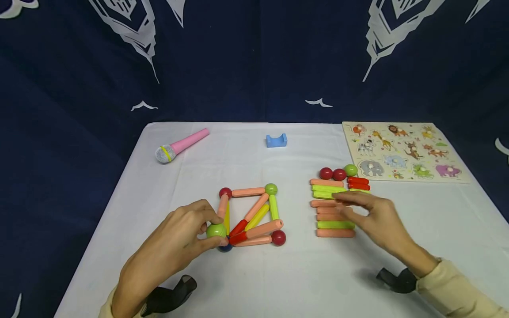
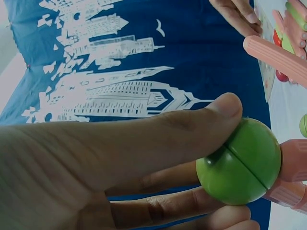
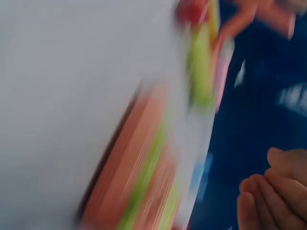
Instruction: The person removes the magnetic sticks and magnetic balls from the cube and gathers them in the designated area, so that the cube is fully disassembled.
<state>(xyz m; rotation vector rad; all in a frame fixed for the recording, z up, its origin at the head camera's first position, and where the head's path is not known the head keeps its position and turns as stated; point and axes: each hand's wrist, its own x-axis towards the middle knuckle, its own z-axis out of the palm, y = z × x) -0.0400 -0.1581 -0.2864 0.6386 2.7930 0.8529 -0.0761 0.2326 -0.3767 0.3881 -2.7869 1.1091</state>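
My left hand (image 1: 169, 238) pinches a green ball (image 1: 216, 231) between thumb and fingers, above the near left corner of a frame of toy building rods and balls. Beneath it a dark blue ball (image 1: 225, 247) is partly hidden. In the left wrist view, the thumb presses the green ball (image 2: 240, 163), with salmon rods right beside it. Salmon, red and yellow rods (image 1: 258, 216) fan out from that corner, one salmon rod (image 1: 268, 228) tilting upward. My right hand (image 1: 377, 218) hovers with fingertips over a row of loose salmon and lime rods (image 1: 335, 232), holding nothing visible.
Two dark red balls (image 1: 326, 173) and another green ball (image 1: 351, 170) lie behind the rods, by short red rods (image 1: 358, 180). An animal puzzle board (image 1: 405, 152) fills the back right. Farther back are a blue block (image 1: 276, 141) and a pink toy microphone (image 1: 183, 145).
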